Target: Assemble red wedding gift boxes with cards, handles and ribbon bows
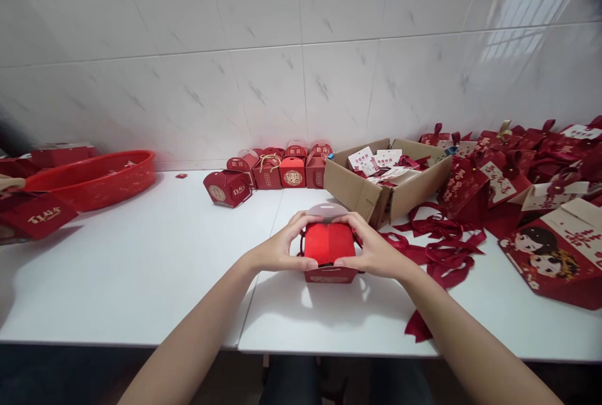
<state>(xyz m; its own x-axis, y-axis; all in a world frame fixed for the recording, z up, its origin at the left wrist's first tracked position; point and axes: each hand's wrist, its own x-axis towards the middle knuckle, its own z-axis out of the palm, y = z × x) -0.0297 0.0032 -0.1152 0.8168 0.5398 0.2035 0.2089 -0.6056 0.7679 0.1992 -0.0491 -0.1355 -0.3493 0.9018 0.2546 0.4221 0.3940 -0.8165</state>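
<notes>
A small red gift box (330, 277) stands upright on the white table in front of me. Its rounded back flap (328, 209) is raised, and bright red panels (329, 244) cover the top between my hands. My left hand (285, 248) grips the left side, thumb on the front edge and fingers over the back. On the right side, my right hand (374, 248) mirrors that grip. Dark red cord shows at both sides of the box, partly covered by my fingers.
Small red boxes (293, 172) line the tiled wall. To the right are an open carton (360, 195) with printed cards, loose ribbons (442, 254) and red gift bags (559, 248). At left, a red basin (108, 182) stands near another person's hand (12, 184) and a larger red box (37, 215).
</notes>
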